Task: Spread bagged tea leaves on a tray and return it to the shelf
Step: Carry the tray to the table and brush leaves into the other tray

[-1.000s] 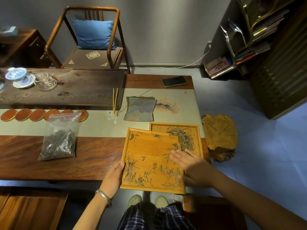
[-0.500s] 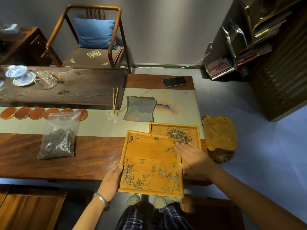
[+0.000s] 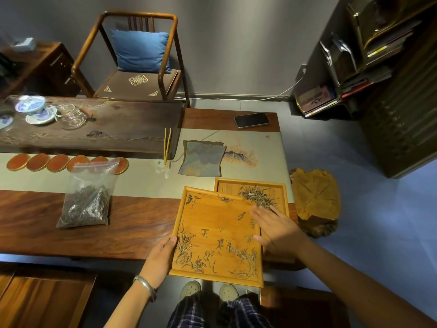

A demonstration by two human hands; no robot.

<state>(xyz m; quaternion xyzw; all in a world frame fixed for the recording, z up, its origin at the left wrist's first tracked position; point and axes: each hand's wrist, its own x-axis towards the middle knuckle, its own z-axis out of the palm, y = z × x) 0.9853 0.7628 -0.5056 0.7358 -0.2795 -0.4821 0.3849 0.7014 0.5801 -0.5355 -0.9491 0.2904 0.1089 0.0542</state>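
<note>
A square bamboo tray (image 3: 214,216) overhangs the table's near edge, with tea leaves (image 3: 238,253) scattered along its front and left side. My left hand (image 3: 160,259) grips its left rim. My right hand (image 3: 275,227) lies flat, fingers apart, across the tray's right edge, fingertips near a pile of tea leaves (image 3: 259,196) in a second bamboo tray (image 3: 282,192) lying partly under the first. A clear plastic bag of tea leaves (image 3: 86,202) lies on the table to the left.
On the long wooden table (image 3: 118,223) are a pale runner, a row of orange coasters (image 3: 37,162), tongs (image 3: 167,145), a folded cloth (image 3: 202,158), a phone (image 3: 251,120) and tea ware (image 3: 30,107). A chair stands behind; a shelf (image 3: 369,55) and stump stool (image 3: 315,200) are right.
My right hand has slid away from me along the tray's right side toward the pile in the second tray. The held tray has shifted slightly nearer to me.
</note>
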